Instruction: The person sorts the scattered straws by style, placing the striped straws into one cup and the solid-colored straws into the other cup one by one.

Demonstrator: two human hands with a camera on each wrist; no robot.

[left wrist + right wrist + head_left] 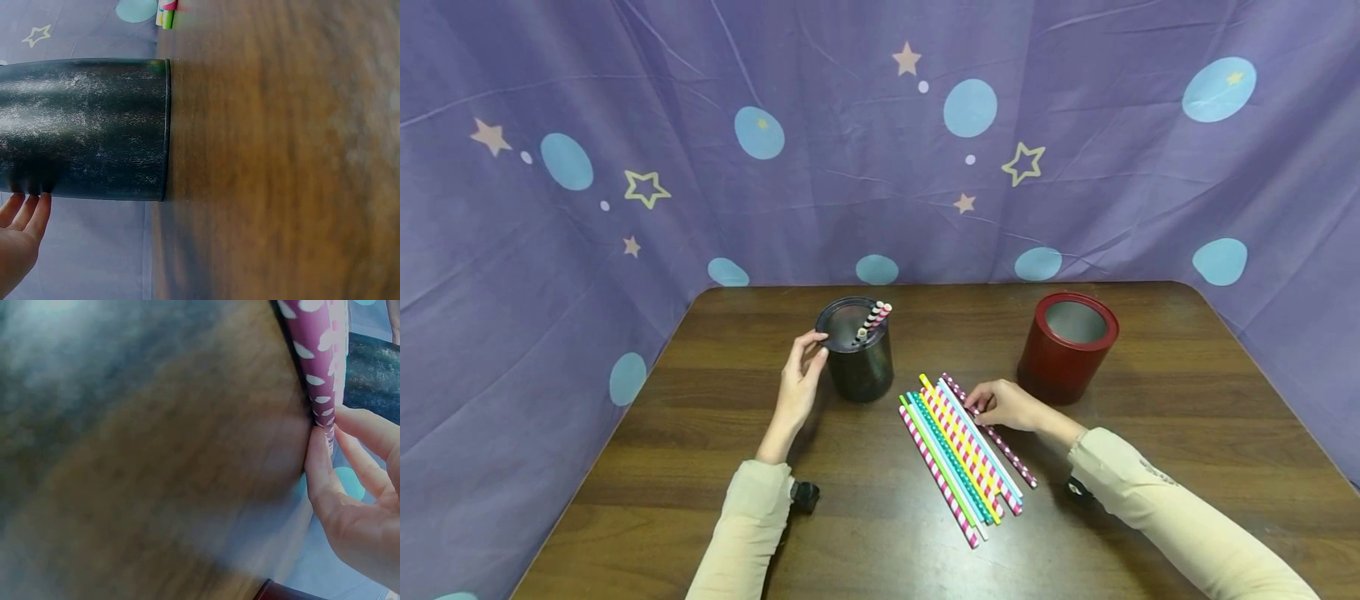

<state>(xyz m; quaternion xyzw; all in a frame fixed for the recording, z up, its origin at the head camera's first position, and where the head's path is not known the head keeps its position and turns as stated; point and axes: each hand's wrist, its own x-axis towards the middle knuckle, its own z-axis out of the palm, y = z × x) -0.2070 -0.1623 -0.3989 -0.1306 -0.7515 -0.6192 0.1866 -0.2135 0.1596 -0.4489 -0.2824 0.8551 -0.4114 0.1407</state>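
Purple straw [1011, 455] with white dots, at the right side of a row of bright straws [958, 450] on the bench [662, 467]. Pinched nearer the far end in a narrow right grip [1006, 404]. On the left, a black can [861, 375], touched on its side by a loose, wide left grip [801, 379], with striped straws [881, 316] inside. Back right, a red can [1060, 362].

You are seeing no readable text, label, brand, number or sign on the black can [862, 375], the red can [1060, 367], the straws [961, 452] or the curtain [850, 208].
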